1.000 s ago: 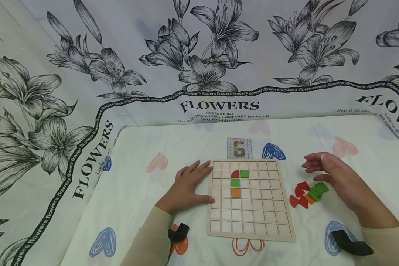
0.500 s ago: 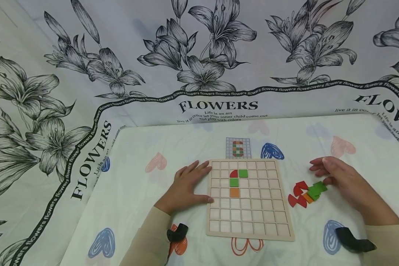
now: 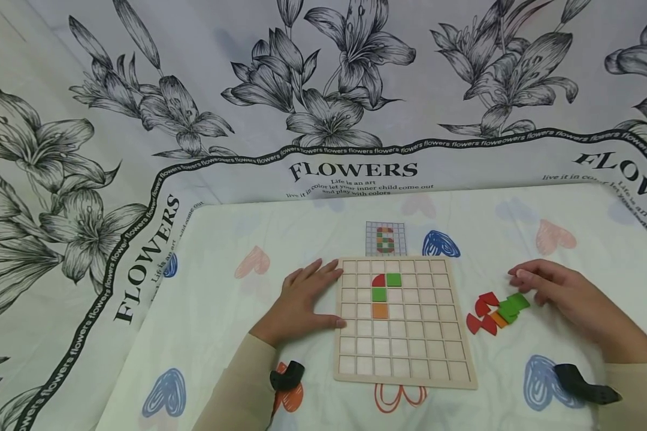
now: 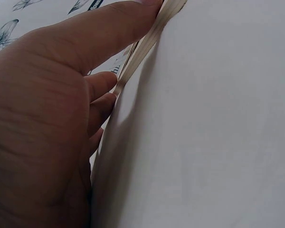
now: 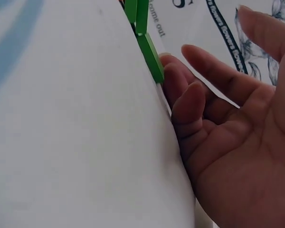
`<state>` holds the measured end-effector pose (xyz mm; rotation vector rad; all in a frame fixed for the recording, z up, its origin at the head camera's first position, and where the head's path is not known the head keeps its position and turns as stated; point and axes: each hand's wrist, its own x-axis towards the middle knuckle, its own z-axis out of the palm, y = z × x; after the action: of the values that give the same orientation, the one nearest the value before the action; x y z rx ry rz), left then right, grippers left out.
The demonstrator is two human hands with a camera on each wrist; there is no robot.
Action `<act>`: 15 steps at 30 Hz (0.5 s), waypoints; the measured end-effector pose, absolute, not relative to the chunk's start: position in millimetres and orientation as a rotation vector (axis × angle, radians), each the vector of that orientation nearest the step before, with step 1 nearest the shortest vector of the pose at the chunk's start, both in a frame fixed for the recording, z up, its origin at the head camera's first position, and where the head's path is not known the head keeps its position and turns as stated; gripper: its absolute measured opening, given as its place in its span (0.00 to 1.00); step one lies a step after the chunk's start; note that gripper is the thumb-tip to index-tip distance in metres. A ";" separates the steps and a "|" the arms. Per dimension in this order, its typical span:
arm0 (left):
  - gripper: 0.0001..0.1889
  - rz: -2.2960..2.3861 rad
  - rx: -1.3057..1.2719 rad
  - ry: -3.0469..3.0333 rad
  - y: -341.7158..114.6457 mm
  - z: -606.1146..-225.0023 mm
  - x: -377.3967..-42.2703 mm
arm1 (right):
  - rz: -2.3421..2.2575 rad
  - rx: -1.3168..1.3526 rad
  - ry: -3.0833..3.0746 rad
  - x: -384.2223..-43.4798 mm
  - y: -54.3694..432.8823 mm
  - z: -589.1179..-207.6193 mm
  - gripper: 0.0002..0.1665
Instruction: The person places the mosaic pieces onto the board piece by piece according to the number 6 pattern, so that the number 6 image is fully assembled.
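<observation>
My left hand [image 3: 300, 305] lies at the left edge of a wooden grid board [image 3: 415, 347], thumb and fingertips touching its rim. In the left wrist view the thumb meets the board's edge. On the board sit a red quarter-circle tile [image 3: 378, 280], a green square tile [image 3: 393, 279], a second green tile [image 3: 379, 294] and an orange tile [image 3: 380, 310]. To the right of the board is a loose pile of red tiles [image 3: 482, 307], green tiles [image 3: 517, 300] and an orange one [image 3: 498, 319]. My right hand [image 3: 577, 305] rests beside this pile, fingers loosely bent, nothing held.
Behind the board lies a small grid card [image 3: 385, 239] with a coloured figure resembling a 6. Heart prints cover the white tablecloth [image 3: 248, 371]. A flower-patterned cloth [image 3: 237, 179] hangs beyond the table. Both wrists carry black straps.
My right hand has lowered and shifted right, to the right side of the tile pile. The left hand stays at the board's edge, and the tiles look unmoved.
</observation>
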<state>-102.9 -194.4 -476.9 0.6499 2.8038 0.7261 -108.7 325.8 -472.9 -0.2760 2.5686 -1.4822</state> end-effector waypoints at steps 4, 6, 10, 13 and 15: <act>0.53 0.724 0.649 2.799 -194.8 -476.4 -102.8 | -1.355 -0.255 2.593 -107.3 327.7 -470.0 0.17; 0.53 0.723 0.648 2.800 -194.7 -476.2 -102.9 | -1.305 -0.280 2.600 -106.7 328.8 -468.5 0.17; 0.53 0.720 0.641 2.800 -194.4 -476.5 -103.0 | -1.247 -0.351 2.591 -105.3 331.4 -467.3 0.20; 0.53 0.716 0.636 2.800 -194.2 -476.8 -103.1 | -1.189 -0.380 2.583 -103.3 333.2 -467.7 0.24; 0.53 0.717 0.635 2.798 -193.8 -476.7 -103.3 | -1.158 -0.410 2.582 -102.3 334.4 -468.4 0.25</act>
<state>-103.3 -193.8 -476.7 0.6351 2.7984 0.7167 -102.3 334.4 -468.4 -0.4104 2.5824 -1.1583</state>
